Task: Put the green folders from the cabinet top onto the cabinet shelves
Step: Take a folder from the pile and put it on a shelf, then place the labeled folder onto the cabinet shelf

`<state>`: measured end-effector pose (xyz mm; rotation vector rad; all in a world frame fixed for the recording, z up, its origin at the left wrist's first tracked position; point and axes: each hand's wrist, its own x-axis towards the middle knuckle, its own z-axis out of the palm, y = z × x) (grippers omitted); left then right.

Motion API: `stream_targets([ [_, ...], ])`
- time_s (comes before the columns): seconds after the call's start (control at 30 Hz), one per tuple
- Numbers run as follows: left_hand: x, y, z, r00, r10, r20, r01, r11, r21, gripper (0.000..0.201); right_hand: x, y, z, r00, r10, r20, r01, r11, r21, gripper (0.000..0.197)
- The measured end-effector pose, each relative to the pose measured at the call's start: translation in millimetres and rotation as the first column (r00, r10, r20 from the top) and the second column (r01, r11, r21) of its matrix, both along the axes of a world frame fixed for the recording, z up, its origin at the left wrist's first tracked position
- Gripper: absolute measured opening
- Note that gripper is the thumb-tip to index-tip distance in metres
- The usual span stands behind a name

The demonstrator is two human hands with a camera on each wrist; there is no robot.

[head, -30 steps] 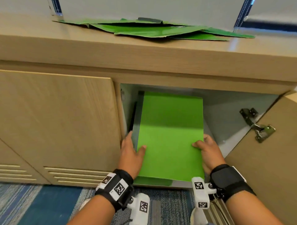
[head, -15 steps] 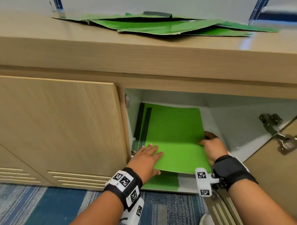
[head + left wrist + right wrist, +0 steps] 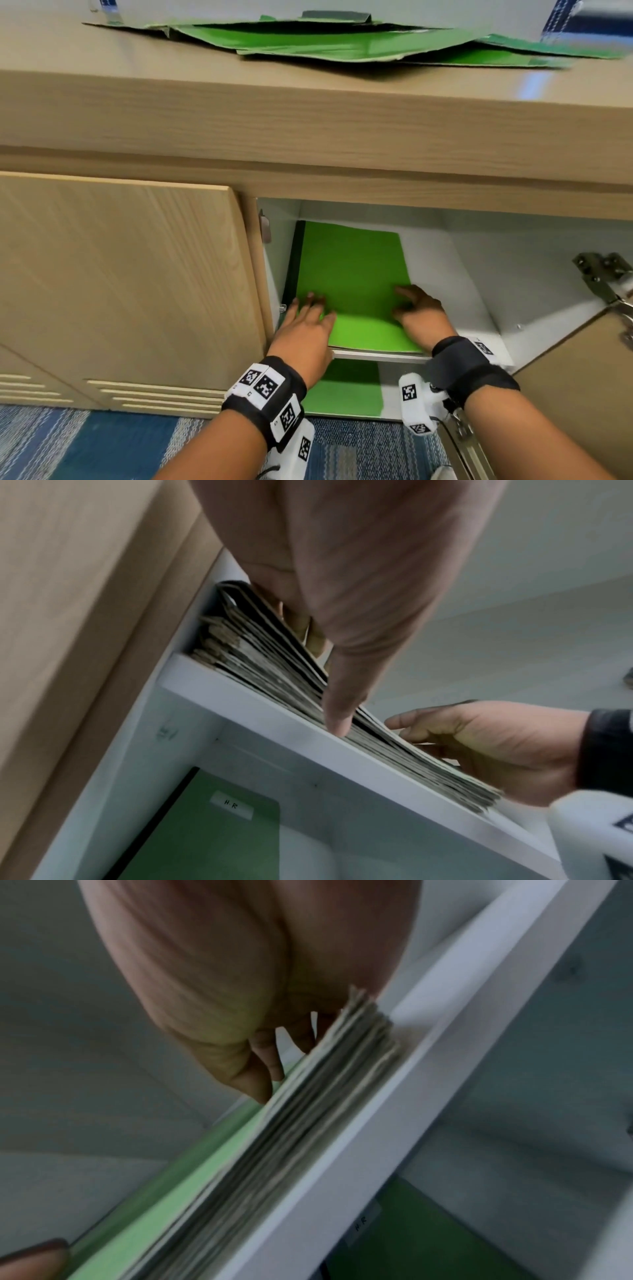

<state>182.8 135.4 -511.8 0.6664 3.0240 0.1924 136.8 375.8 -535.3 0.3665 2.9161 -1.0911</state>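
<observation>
A stack of green folders [image 3: 349, 274] lies flat on the upper shelf [image 3: 376, 357] inside the open cabinet. My left hand [image 3: 308, 318] presses on its front left part with spread fingers; in the left wrist view the left hand [image 3: 342, 588] has its thumb against the stack's front edge [image 3: 274, 664]. My right hand [image 3: 418, 308] rests on the front right corner, and the right wrist view shows the corner [image 3: 356, 1001] against the palm of the right hand [image 3: 240, 974]. More green folders [image 3: 342, 44] lie spread on the cabinet top. One green folder [image 3: 346, 390] lies on the lower shelf.
The left cabinet door [image 3: 120, 291] is closed. The right door [image 3: 565, 394] stands open beside my right wrist, with its metal hinge [image 3: 603, 277] above. Bare white shelf [image 3: 445, 284] lies right of the stack. Blue striped carpet [image 3: 102, 445] covers the floor.
The green stack has slid deeper into the cabinet and now lies flat on the upper shelf. My left hand moved from its left edge onto its top; my right hand followed inward.
</observation>
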Motion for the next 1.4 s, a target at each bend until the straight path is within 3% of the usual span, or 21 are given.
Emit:
stream_targets([
  [0.13,4,-4,5,1.000,-0.002,0.015,0.001,0.997,0.074,0.067,8,-7,9,1.000,0.005,0.012,-0.006,0.997,0.080,0.058],
  [0.2,5,-5,13,0.998,0.006,0.065,-0.014,0.991,0.133,0.066,13,-11,21,0.998,0.018,-0.066,-0.009,0.991,0.132,0.058],
  [0.37,10,-6,37,0.993,-0.028,0.115,-0.013,0.941,0.339,0.060,39,-39,79,0.952,0.196,-0.235,-0.197,0.980,0.022,0.035],
  [0.47,23,-7,65,0.998,-0.057,0.014,0.046,0.906,0.420,0.054,59,-55,120,0.908,0.321,-0.269,-0.328,0.945,0.022,0.025],
  [0.67,51,-16,156,0.973,-0.084,-0.216,0.173,0.883,0.436,0.047,104,-76,218,0.801,0.398,-0.447,-0.421,0.905,0.052,0.017],
  [0.9,77,-23,272,0.906,-0.043,-0.420,0.228,0.887,0.402,0.029,136,-79,314,0.753,0.378,-0.538,-0.450,0.893,-0.002,0.014],
  [0.97,76,-20,299,0.872,-0.007,-0.489,0.231,0.887,0.399,0.022,136,-77,330,0.753,0.348,-0.558,-0.437,0.899,-0.029,0.012],
  [1.03,67,-17,318,0.833,0.037,-0.552,0.195,0.914,0.356,0.032,134,-74,340,0.768,0.292,-0.570,-0.411,0.907,-0.090,0.011],
  [1.13,45,-10,331,0.899,0.055,-0.435,0.041,0.977,0.209,0.069,129,-71,352,0.835,0.177,-0.520,-0.370,0.882,-0.293,0.010],
  [1.2,36,-6,333,0.941,0.031,-0.337,0.006,0.994,0.108,0.078,128,-69,359,0.888,0.103,-0.448,-0.324,0.831,-0.452,0.009],
  [1.27,34,-4,333,0.944,-0.008,-0.329,0.030,0.998,0.060,0.072,127,-67,365,0.921,0.049,-0.387,-0.279,0.777,-0.565,0.015],
  [1.4,43,-6,338,0.913,-0.031,-0.407,0.066,0.995,0.073,0.039,126,-67,376,0.960,0.008,-0.279,-0.208,0.688,-0.696,0.021],
])
